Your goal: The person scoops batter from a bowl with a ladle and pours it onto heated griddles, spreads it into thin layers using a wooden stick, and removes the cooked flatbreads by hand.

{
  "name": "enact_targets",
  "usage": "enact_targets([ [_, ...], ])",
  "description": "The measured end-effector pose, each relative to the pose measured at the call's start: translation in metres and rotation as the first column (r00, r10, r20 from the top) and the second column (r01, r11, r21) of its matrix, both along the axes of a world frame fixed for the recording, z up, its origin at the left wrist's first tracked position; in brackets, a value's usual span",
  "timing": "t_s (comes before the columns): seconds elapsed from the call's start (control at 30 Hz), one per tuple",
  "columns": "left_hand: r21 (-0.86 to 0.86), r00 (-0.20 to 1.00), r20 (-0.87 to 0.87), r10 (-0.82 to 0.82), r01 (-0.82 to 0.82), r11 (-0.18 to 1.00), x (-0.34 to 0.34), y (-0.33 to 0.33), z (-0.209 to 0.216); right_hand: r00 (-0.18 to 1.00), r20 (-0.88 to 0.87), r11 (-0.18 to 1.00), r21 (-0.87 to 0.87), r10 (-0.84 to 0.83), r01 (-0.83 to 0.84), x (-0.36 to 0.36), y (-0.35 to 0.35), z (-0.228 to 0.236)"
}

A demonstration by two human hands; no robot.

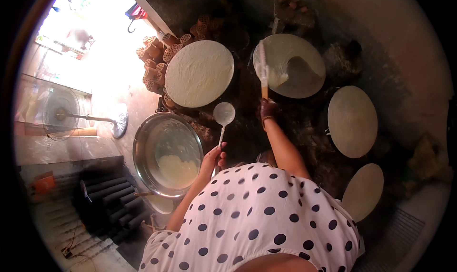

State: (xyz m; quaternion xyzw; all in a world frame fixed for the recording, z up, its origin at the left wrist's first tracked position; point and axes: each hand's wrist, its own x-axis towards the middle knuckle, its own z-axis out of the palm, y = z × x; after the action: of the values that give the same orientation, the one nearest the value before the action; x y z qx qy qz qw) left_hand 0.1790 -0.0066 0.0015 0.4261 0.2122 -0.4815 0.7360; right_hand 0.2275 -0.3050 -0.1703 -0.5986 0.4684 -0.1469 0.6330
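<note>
The left hand (214, 158) has its fingers curled around a ladle (224, 114), beside a steel basin (136, 147) of pale batter (178, 170). The right hand (267, 109) grips a spreader (263, 68) over a round griddle (305, 75), its coating seemingly part done, a dark patch left uncovered; another round coating (200, 74), to its left, looks complete

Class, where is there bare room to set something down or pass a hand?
Setting down: pale floor between the fan's base and the brown cylinders. Passing a hand: the gap between the ladle and right hand, though too dark to judge depth. Crowded: beside the upper-left pale disc, where the cylinders pile up.
</note>
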Motion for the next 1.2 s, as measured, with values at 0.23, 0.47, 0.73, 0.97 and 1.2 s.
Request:
enact_targets([
  [0.23, 0.099, 0.745, 0.601, 0.29, -0.429, 0.898, -0.004, 0.088, -0.01, 0.89, -0.018, 0.817, 0.388, -0.456, 0.427, -0.079, -0.003, 0.048],
  [0.47, 0.374, 0.596, 0.746, 0.297, -0.744, 0.554, 0.047, 0.19, -0.089, 0.964, 0.006, 0.88, 0.41, -0.267, 0.241, -0.011, 0.037, 0.049],
  [0.73, 0.652, 0.621, 0.642, 0.451, -0.751, 0.105, 0.041, 0.314, -0.209, 0.956, -0.135, 0.943, 0.18, -0.26, 0.281, -0.124, -0.013, 0.063],
  [0.97, 0.902, 0.723, 0.368, 0.585, -0.43, -0.036, 0.041, 0.263, -0.189, 0.99, -0.042, 0.951, 0.278, -0.131, 0.138, -0.103, -0.009, 0.056],
  [1.2, 0.809, 0.673, 0.52, 0.526, -0.585, -0.052, 0.061, 0.211, -0.167, 0.941, -0.332, 0.984, 0.135, -0.062, 0.112, -0.178, -0.099, 0.066],
])
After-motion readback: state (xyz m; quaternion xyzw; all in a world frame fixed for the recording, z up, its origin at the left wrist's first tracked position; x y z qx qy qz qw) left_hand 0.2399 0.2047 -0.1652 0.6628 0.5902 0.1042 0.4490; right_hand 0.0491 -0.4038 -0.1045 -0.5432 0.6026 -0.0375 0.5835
